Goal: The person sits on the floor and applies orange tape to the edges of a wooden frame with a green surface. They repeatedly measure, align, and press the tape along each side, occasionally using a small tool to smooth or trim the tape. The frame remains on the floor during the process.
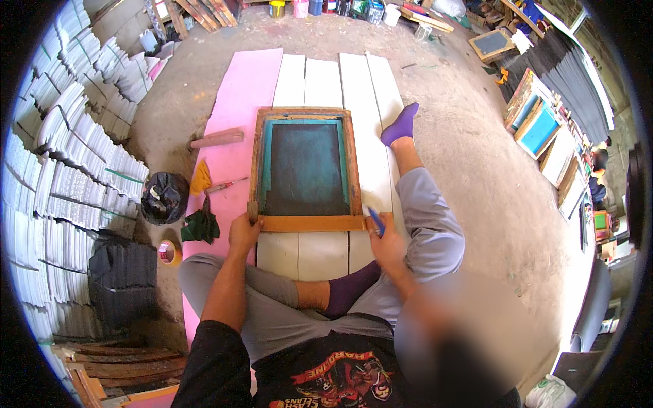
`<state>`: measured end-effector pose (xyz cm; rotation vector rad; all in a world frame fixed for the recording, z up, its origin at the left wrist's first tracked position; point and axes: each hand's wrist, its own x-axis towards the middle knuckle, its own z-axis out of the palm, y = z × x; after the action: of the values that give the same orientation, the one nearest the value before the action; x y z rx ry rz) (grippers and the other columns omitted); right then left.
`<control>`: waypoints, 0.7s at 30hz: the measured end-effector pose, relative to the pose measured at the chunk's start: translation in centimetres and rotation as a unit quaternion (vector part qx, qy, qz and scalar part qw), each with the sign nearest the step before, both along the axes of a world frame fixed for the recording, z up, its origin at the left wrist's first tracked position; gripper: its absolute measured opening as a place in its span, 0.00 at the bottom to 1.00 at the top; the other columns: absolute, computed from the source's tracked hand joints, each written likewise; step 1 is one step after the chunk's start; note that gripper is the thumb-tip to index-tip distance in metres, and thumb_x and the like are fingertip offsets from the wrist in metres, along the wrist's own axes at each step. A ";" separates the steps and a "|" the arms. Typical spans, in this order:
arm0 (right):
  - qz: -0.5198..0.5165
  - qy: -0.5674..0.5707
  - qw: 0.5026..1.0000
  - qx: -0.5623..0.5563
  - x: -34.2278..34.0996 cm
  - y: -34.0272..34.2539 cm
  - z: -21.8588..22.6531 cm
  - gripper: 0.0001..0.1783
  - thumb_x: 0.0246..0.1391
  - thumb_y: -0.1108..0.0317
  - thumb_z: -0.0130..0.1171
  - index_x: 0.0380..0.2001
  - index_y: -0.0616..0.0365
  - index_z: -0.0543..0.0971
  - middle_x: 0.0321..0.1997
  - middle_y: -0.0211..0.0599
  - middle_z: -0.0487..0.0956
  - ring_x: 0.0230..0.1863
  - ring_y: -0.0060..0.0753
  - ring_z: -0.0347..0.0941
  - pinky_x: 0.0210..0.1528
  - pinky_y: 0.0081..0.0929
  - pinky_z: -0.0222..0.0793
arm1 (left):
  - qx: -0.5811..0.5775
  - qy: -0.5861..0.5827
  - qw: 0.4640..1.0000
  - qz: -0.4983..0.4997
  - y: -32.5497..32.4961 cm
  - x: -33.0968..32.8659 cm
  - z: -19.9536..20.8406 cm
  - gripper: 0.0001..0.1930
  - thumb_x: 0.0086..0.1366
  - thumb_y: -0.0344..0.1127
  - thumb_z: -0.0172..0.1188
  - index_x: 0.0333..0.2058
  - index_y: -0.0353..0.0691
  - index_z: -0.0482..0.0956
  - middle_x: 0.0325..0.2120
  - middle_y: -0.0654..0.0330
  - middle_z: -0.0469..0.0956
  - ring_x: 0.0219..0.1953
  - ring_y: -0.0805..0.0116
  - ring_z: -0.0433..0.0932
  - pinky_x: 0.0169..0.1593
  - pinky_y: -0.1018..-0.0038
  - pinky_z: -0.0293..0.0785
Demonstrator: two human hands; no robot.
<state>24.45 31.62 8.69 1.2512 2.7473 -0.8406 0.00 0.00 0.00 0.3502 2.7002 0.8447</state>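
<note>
A wooden screen-printing frame (356,170) with dark teal mesh lies flat in front of me on the boards. Along its near edge runs an orange-brown wooden strip (309,224). At the near left corner my left hand (245,232) is closed on the end of that strip, close to a small brownish upright piece (252,209). By the near right corner my right hand (386,243) grips a slim blue tool (376,221) with a pale tip; whether it is a pen or a cutter I cannot make out.
A wooden block (218,138), a yellow cloth (201,178), a screwdriver-like tool (226,184) and a dark green cloth (201,225) lie left on the pink board (241,95). Beyond are a black bag (164,197), a tape roll (169,252) and stacked white sheets (75,183). My foot (400,126) rests right.
</note>
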 end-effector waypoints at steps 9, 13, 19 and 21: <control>0.104 -0.083 0.990 -0.046 -1.7 9.8 -3.2 0.30 0.45 0.44 0.72 0.42 0.57 0.82 0.36 0.45 0.84 0.40 0.49 0.81 0.44 0.41 0.73 | 0.201 -0.077 0.976 0.003 -0.2 -0.1 5.3 0.10 0.61 0.31 0.70 0.34 0.30 0.80 0.24 0.59 0.81 0.26 0.71 0.79 0.30 0.72 0.76; 0.061 -0.048 0.979 -0.188 0.1 11.9 -0.9 0.23 0.48 0.51 0.73 0.37 0.60 0.82 0.28 0.37 0.81 0.29 0.31 0.76 0.29 0.30 0.68 | 0.233 -0.126 0.964 -0.017 -0.2 -0.3 7.0 0.08 0.62 0.30 0.69 0.32 0.32 0.79 0.24 0.61 0.79 0.24 0.75 0.77 0.27 0.76 0.75; -0.009 0.068 0.945 -0.319 -0.8 13.3 1.8 0.21 0.49 0.58 0.76 0.39 0.60 0.81 0.27 0.27 0.77 0.26 0.18 0.69 0.24 0.22 0.61 | 0.283 -0.122 0.951 -0.021 -1.4 -3.8 10.4 0.07 0.62 0.28 0.68 0.31 0.32 0.78 0.23 0.62 0.79 0.23 0.77 0.76 0.27 0.78 0.75; 0.014 0.116 0.959 -0.257 -1.7 14.1 2.0 0.23 0.49 0.57 0.76 0.40 0.62 0.81 0.28 0.27 0.78 0.27 0.21 0.71 0.27 0.24 0.65 | 0.270 -0.102 0.957 -0.027 -1.5 -4.4 13.2 0.07 0.62 0.28 0.68 0.31 0.32 0.78 0.23 0.62 0.79 0.23 0.78 0.76 0.27 0.78 0.74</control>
<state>22.75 45.71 10.65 1.0574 2.4313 -1.6535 -4.42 -1.51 13.18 0.4191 2.2253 1.5073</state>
